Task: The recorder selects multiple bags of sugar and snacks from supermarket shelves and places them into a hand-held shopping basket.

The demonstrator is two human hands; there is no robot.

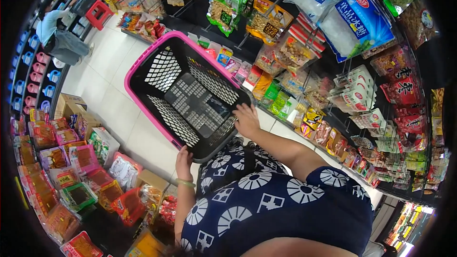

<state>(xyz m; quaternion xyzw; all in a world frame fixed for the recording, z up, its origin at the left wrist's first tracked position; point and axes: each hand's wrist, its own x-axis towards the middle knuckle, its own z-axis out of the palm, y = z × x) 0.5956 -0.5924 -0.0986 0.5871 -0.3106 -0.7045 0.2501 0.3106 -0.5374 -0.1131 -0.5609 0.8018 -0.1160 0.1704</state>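
Note:
A black plastic shopping basket [171, 92] with lattice sides and a pink handle resting along its rim is in front of my body, its inside facing up. My right hand [247, 120] lies over the basket's near right corner, fingers curled across the rim. At the near left corner, my left hand [184, 163] has its fingers around the rim beside the end of the pink handle. A bangle [185, 182] circles my left wrist. On the basket floor there is a dark, shiny flat patch [218, 107]; I cannot tell what it is.
Hanging packets [269, 19] and rock sugar bags [357, 25] line the right shelf, with small boxes [225, 56] below. Packaged snacks [84, 159] and cardboard boxes [76, 109] stand left. Farther off are a person [59, 35], a red stool [99, 13] and shelved bottles [35, 67].

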